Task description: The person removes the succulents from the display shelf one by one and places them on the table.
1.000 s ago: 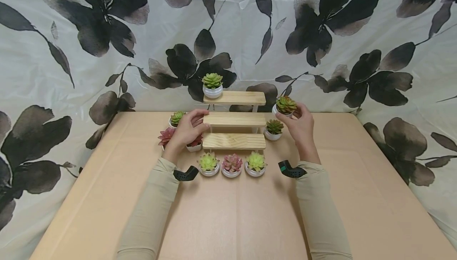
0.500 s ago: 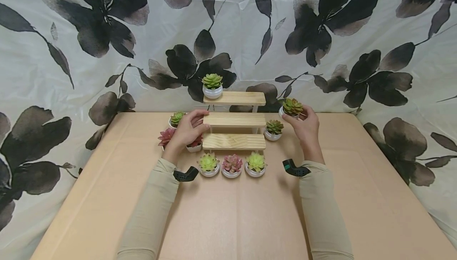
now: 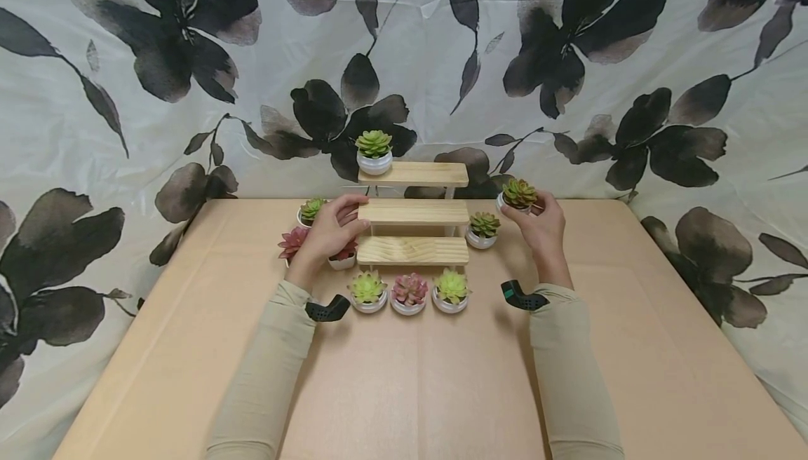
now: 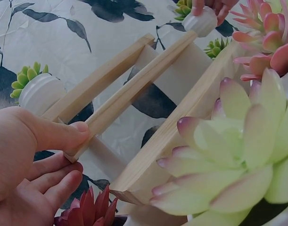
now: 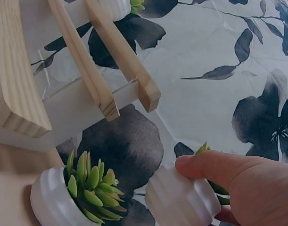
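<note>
A three-tier wooden plant stand (image 3: 413, 212) with pale, see-through side supports stands at the table's far edge. My left hand (image 3: 333, 232) pinches the left end of its middle plank (image 4: 129, 96), thumb on top and fingers underneath. My right hand (image 3: 539, 225) holds a small potted succulent (image 3: 520, 195) with red-tipped green leaves, raised off to the stand's right. In the right wrist view the thumb lies on its white ribbed pot (image 5: 179, 197). Another green succulent (image 3: 375, 151) sits at the left end of the top plank (image 3: 429, 174). The middle and bottom planks (image 3: 413, 251) bear no pots.
Three potted succulents, light green (image 3: 368, 287), pink (image 3: 409, 289) and light green (image 3: 452, 287), line up before the stand. A dark green one (image 3: 483, 228) stands at its right. Several more, including a red one (image 3: 293, 241), are partly hidden behind my left hand. Floral fabric (image 3: 252, 60) hangs behind.
My right hand has moved a little to the right and away from the stand, carrying the succulent with it. The left hand keeps its hold on the middle plank.
</note>
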Motion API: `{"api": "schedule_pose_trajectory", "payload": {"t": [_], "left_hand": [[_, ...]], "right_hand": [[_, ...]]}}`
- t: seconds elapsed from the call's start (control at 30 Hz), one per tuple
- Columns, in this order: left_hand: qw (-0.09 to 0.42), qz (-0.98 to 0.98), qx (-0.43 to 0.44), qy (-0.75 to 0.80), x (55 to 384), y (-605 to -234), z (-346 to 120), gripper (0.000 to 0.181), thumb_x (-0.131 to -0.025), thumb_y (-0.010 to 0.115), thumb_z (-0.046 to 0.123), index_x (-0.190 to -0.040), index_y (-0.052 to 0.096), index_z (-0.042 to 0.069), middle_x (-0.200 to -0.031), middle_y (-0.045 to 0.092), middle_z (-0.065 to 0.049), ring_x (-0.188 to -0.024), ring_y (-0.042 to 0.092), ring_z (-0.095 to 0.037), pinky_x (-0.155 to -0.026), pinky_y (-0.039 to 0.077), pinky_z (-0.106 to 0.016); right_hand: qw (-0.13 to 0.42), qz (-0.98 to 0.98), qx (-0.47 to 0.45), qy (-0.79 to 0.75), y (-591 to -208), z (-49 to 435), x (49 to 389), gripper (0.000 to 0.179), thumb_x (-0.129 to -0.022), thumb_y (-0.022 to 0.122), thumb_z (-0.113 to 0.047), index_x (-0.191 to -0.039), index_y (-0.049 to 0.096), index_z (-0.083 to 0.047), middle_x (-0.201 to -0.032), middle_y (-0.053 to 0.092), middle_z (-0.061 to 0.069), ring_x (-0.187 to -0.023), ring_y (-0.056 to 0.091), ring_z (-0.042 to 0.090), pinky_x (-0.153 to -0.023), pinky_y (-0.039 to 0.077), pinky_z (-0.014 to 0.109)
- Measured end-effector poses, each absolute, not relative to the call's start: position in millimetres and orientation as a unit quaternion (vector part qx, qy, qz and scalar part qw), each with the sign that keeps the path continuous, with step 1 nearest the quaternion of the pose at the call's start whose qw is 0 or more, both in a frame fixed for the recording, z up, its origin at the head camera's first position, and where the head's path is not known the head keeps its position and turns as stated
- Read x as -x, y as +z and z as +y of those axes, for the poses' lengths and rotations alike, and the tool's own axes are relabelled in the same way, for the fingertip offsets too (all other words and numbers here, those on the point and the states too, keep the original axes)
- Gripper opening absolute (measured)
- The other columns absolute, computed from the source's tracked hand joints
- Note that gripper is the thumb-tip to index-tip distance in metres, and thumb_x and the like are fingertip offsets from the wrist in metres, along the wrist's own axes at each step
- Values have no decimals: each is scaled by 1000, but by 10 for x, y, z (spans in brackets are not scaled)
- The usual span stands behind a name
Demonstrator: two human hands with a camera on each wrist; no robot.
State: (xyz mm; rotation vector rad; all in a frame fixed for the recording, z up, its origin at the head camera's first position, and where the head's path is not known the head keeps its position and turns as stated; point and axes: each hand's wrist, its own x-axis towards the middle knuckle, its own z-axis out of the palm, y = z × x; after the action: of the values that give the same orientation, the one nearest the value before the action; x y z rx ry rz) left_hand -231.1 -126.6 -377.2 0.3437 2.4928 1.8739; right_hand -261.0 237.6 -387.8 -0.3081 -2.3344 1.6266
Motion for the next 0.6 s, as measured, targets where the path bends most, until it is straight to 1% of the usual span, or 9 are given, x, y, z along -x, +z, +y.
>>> {"api": "schedule_pose_trajectory", "payload": {"t": [0.07, 0.33, 0.47, 0.6], "left_hand": [[2, 795, -110, 597, 2311, -3769, -1270, 46, -91, 62, 0, -135, 49, -2, -146, 45, -23, -138, 42, -33, -117, 35, -44], [2, 795, -111, 596, 2297, -3752, -1265, 46, -91, 61, -1, -135, 49, -3, -145, 45, -24, -138, 42, -34, -117, 34, -45], [2, 795, -111, 596, 2294, -3750, -1261, 46, -91, 61, -1, -135, 49, -4, -146, 44, -24, -139, 41, -35, -118, 34, -45], [1, 795, -110, 596, 2295, -3750, -1259, 46, -91, 61, -1, -135, 49, -3, -146, 45, -24, -138, 41, -34, -118, 34, -44]], "right_hand": [[136, -808, 110, 563, -3884, 2382, 2618, 69, -80, 78, -25, -139, 46, -9, -135, 51, 11, -119, 50, 21, -91, 46, 24], [133, -809, 117, 560, -3968, 2427, 2650, 67, -80, 78, -25, -137, 47, -8, -134, 50, 11, -117, 49, 22, -86, 43, 21], [126, -813, 121, 556, -4008, 2441, 2670, 68, -80, 79, -26, -137, 46, -7, -135, 50, 12, -117, 49, 23, -87, 44, 22], [120, -812, 127, 556, -4036, 2458, 2694, 69, -79, 79, -26, -136, 46, -6, -135, 51, 13, -119, 51, 24, -86, 45, 20]]}}
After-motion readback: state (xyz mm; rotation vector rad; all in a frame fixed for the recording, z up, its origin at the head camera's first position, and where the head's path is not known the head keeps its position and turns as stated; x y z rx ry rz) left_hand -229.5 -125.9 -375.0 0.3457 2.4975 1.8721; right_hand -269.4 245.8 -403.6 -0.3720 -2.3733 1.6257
